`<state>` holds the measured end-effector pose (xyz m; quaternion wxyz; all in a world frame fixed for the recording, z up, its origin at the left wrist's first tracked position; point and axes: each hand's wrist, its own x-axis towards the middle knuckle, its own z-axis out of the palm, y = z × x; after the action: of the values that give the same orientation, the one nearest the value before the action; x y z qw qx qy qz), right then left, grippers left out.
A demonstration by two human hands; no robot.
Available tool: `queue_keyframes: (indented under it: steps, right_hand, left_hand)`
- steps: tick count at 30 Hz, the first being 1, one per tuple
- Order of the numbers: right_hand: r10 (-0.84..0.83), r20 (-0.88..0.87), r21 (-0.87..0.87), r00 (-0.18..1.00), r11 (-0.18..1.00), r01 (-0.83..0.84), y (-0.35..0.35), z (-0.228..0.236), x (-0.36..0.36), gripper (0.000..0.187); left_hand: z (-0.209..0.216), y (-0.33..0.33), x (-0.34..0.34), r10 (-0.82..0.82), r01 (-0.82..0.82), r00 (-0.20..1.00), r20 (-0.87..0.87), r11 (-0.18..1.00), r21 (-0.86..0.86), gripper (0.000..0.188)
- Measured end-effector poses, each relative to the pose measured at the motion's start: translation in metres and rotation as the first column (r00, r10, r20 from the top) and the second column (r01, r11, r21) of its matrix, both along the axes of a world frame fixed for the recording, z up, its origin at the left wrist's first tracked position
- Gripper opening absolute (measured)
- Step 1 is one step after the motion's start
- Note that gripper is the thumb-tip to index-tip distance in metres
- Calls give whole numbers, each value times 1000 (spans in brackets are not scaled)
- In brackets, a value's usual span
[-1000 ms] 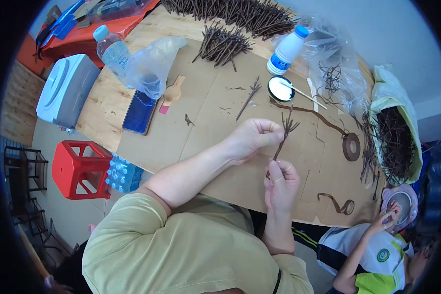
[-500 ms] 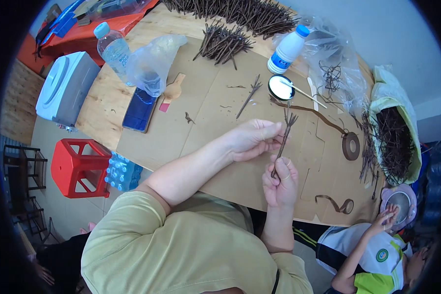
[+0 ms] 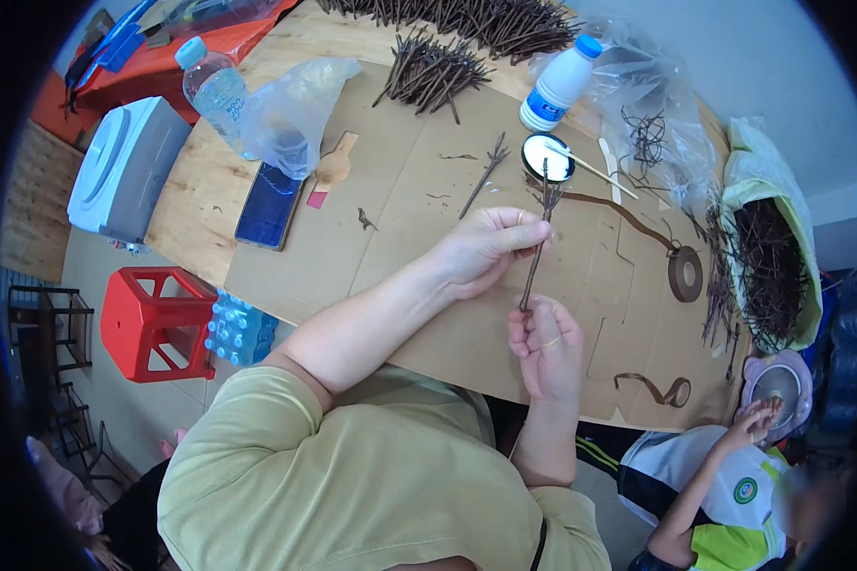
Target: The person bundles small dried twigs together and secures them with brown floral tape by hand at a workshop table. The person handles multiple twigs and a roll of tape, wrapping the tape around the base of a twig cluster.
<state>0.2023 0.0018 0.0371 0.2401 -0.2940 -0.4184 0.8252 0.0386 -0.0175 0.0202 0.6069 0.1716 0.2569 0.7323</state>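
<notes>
Between my two hands stands a thin dark brown branched twig [image 3: 533,271], its forked end pointing away from me. My left hand [image 3: 490,249] pinches it just under the fork, thumb and fingers together. Lower down, my right hand [image 3: 547,347] closes its fingertips on the twig's bottom end. Just beyond the fork sits a round black-rimmed dish of white paste [image 3: 535,164], with a thin stick [image 3: 595,173] lying across its rim. Another branched twig [image 3: 484,176] lies on the cardboard [image 3: 419,238], left of the dish.
A roll of brown tape [image 3: 684,273] lies right, its strip reaching toward the dish; a smaller roll [image 3: 677,391] is nearer. Twig bundles [image 3: 433,71], a white bottle [image 3: 560,84], a phone [image 3: 269,209] and a sack of twigs [image 3: 771,257] surround the work. Another person [image 3: 714,485] sits lower right.
The twig has moved slightly up and left, toward the dish. My left hand has shifted up and now grips the twig below its fork; my right hand has slid to its bottom end.
</notes>
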Motion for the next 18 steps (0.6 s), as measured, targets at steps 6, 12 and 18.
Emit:
queue_keyframes:
  steps: [6, 12, 18]
  right_hand:
    - [0, -9, 11, 1000, 1000, 0, -3, -4, -1, 13]
    - [-62, -98, -75, 993, 996, 55, 0, -3, -3, 8]
    - [-66, -85, 4, 994, 998, 67, 4, 4, -5, 12]
  left_hand:
    - [-4, 1, -2, 32, -32, 999, -25, 999, -11, 10]
    - [8, -1, 4, -42, 41, 999, -18, 998, -40, 11]
    - [10, -7, 1, -188, 187, 982, -31, 982, -22, 13]
